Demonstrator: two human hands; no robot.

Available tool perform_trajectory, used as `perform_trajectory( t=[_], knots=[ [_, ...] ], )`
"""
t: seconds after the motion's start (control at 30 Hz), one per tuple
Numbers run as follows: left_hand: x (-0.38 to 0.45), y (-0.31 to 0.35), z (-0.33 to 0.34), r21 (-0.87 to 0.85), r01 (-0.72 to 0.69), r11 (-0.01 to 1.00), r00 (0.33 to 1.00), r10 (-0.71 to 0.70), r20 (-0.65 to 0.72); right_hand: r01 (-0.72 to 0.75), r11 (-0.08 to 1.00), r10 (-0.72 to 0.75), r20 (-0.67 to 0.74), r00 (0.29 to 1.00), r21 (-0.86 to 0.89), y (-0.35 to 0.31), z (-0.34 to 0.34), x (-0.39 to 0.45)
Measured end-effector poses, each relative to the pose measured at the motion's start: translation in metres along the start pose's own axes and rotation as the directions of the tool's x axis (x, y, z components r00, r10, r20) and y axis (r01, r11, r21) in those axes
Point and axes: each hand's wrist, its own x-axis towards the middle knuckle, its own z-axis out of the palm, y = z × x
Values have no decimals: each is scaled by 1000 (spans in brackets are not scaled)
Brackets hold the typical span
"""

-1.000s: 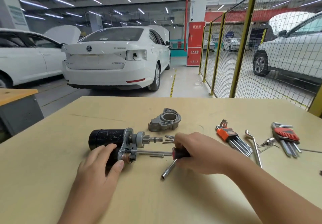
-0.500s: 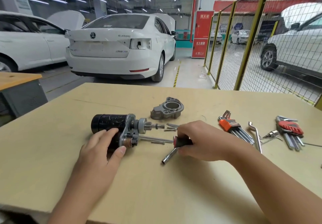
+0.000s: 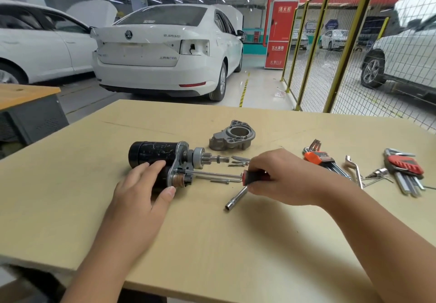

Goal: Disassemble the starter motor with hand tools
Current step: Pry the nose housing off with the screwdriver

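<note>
On the smooth wooden table point(image 3: 70, 184), the left hand point(image 3: 141, 192) steadies the cylindrical starter motor point(image 3: 153, 154).

I count one starter motor point(image 3: 155, 155), with one detached housing point(image 3: 232, 138) behind it, two hex-key sets point(image 3: 322, 160) point(image 3: 404, 167) to its right, and two hands point(image 3: 139, 190) point(image 3: 280, 179) near it.

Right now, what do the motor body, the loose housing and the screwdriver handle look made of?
Motor body: probably steel, painted black; pale scratches show through the coat.
Housing: looks like cast aluminium, matte grey and unpainted, with a rough moulded surface.
Screwdriver handle, gripped by the right hand: likely plastic or rubber, black with a red end; the look alone cannot settle which.
</note>
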Motion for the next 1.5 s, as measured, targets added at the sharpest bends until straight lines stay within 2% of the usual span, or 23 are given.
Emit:
perform_trajectory(
  t=[0.17, 0.4, 0.5, 0.7, 0.8, 0.9, 0.97, 1.17, 1.33, 1.4, 1.5],
  knots=[
    [-1, 0, -1, -8, 5, 1000, 1000, -5, 9, -10, 999, 9, -28, 1000, -45, 1, 5, -1],
    [-7, 5, -2, 63, -5, 998, 998, 2, 60, -46, 997, 51, -67, 996, 65, 0, 2, -1],
    [-8, 7, -1, 115, -21, 993, 997, 12, 76, -21, 1000, 22, -45, 999, 4, 0, 1, 0],
    [-8, 9, 0, 162, -55, 985, 994, 40, 98, -24, 992, 12, -94, 996, -122, 1, 3, 0],
    [-8, 10, 0, 138, -42, 990, 993, 26, 115, -44, 991, 33, -90, 995, -124, 0, 5, 0],
    [-8, 13, 4, 97, -9, 995, 990, -5, 139, -59, 998, 62, -101, 993, 32, -1, 3, -1],
    [-11, 17, 7, 53, 30, 998, 989, -38, 144, -56, 997, 61, -95, 994, 55, -3, 0, -2],
    [-13, 20, 12, 3, 56, 998, 989, -56, 137, -11, 996, 8, -40, 999, -93, -3, -2, -1],
    [-15, 19, 9, -69, 23, 997, 995, -17, 96, -24, 986, 9, -94, 996, -167, -2, 3, -2],
    [-16, 18, 8, -70, 20, 997, 996, -14, 89, -25, 991, 13, -93, 996, -128, -3, 4, -2],
    [-16, 18, 8, -63, 31, 998, 996, -26, 86, -34, 999, 37, -100, 994, 35, -3, 2, -3]
  ],
)
